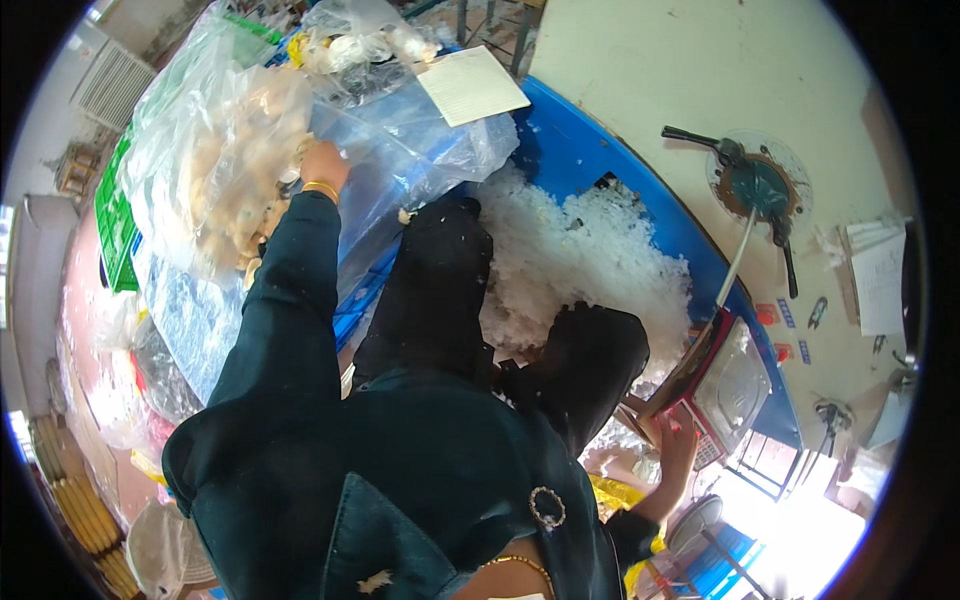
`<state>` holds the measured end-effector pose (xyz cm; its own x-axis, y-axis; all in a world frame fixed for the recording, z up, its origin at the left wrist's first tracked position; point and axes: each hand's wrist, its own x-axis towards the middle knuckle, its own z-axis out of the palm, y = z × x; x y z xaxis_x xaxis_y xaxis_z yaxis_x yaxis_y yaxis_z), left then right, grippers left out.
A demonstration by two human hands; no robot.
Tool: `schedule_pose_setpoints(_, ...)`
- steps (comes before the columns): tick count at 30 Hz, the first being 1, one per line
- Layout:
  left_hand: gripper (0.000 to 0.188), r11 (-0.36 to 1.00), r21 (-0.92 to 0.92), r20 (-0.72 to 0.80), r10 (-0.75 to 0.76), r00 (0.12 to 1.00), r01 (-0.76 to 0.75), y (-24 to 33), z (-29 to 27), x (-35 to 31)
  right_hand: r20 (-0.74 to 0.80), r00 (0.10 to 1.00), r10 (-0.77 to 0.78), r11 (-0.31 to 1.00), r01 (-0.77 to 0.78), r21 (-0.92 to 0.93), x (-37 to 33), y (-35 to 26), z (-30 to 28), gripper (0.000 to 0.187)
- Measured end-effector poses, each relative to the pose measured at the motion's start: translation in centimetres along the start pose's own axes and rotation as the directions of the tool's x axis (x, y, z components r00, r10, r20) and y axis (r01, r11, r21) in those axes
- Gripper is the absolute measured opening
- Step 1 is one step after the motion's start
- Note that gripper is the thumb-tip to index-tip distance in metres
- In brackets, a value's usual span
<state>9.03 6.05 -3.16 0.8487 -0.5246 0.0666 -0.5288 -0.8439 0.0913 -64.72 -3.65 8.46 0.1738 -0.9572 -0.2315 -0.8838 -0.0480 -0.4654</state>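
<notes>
Dark green jacket [330,450], nearest the camera in the head view, fills the lower middle; a ring-shaped brooch [547,508] is fixed to it. Beyond it, two dark-trousered knees [440,270] point away from the wearer. Left hand [325,164], with a yellow bracelet [320,188] at the wrist, reaches forward to a mass of pale tan pieces [235,190], which lies at upper left in a translucent plastic bag [165,120]. Its grip is turned away, so whether it is spread or pinching a piece cannot be told. Right hand [677,442], at lower right, is at the near edge of a scale [735,385]; its fingers are partly bent, but whether its grip is closed on anything cannot be told. Between and beyond the knees, white fluffy material [570,260] lies against a blue panel [600,150]. A lined sheet [473,85] rests on clear plastic sheeting [400,140]. On the pale desk [620,60] at right, dark-handled tools [735,152] lie across a brown-stained round plate [800,170].
</notes>
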Motion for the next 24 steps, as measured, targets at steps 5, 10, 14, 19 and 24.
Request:
schedule_pose_setpoints(5,0.026,0.135,-0.988,0.119,0.338,0.933,0.077,11.8,-6.1,-6.1,0.210,0.968,-0.137,0.800,-0.017,0.600,4.7,-14.8,4.8,0.029)
schedule_pose_setpoints(10,0.022,-0.295,-0.807,0.184,0.697,0.693,0.511,23.7,-8.4,-18.9,0.175,0.932,-0.317,0.413,-0.030,0.910,7.8,-22.2,9.7,0.033)
schedule_pose_setpoints(14,0.027,-0.313,-0.601,0.168,0.850,0.500,0.735,27.3,-11.2,-23.5,0.025,0.988,-0.150,0.125,-0.006,0.992,8.3,-20.7,8.7,0.028)
schedule_pose_setpoints(19,0.026,0.029,-0.675,0.268,0.941,0.209,0.737,30.1,-11.4,-23.6,-0.145,0.958,-0.249,0.492,0.254,0.833,7.4,-17.2,5.0,0.022)
schedule_pose_setpoints(24,0.017,-0.119,-0.880,0.065,0.928,0.366,0.460,34.9,-13.1,-25.4,-0.306,0.945,-0.117,0.601,0.313,0.736,7.5,-16.1,1.8,0.024)
